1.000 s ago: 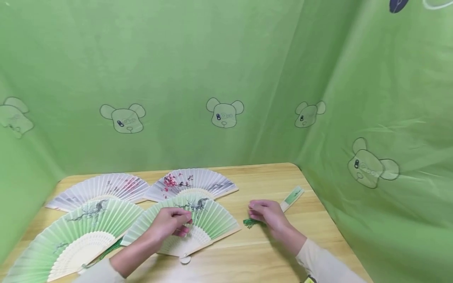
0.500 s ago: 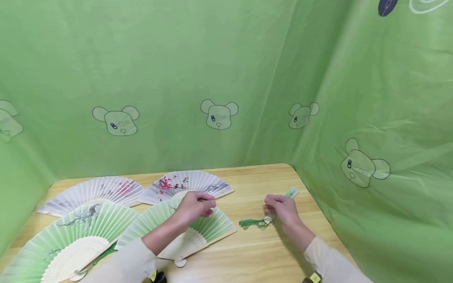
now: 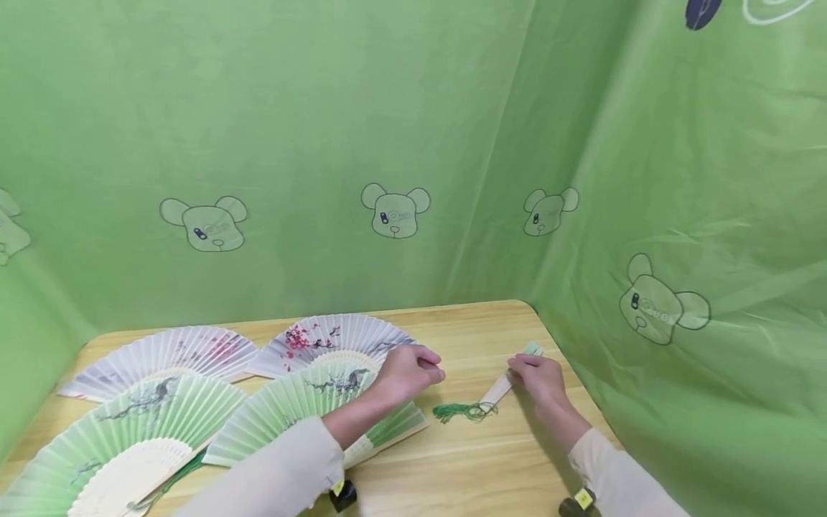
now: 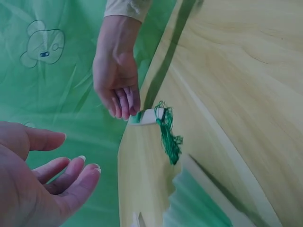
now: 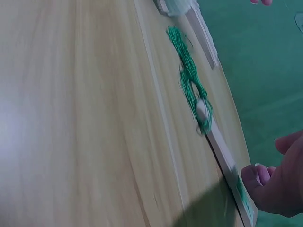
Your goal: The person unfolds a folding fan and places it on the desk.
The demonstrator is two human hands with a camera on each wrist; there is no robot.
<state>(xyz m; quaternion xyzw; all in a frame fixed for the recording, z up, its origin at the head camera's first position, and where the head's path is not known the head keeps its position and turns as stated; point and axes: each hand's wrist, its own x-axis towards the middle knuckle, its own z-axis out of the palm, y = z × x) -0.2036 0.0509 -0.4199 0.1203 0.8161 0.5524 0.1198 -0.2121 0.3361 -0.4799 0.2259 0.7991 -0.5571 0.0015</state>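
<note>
On the right of the table lies a folded fan [image 3: 496,392], its pale ribs toward the left and its green end partly hidden by my right hand [image 3: 541,380]. The fingers of that hand bend down at the fan's far part; in the right wrist view they are beside its green section [image 5: 244,196], and contact is unclear. A green tassel [image 3: 455,411] trails from the fan's near end. My left hand [image 3: 405,373] hovers above the right edge of a spread green fan [image 3: 271,416]; in the left wrist view its thumb and fingers are apart, holding nothing.
Another spread green fan [image 3: 148,406] lies at front left. Behind are two spread pale fans with pink blossoms, one at left [image 3: 174,355] and one in the middle [image 3: 342,334]. Green cloth walls [image 3: 291,108] enclose the wooden table [image 3: 452,467] at the back and sides.
My left hand has moved right across the spread green fan. The right hand has moved right and away along the folded fan, uncovering its pale ribs. The fan itself has stayed put.
</note>
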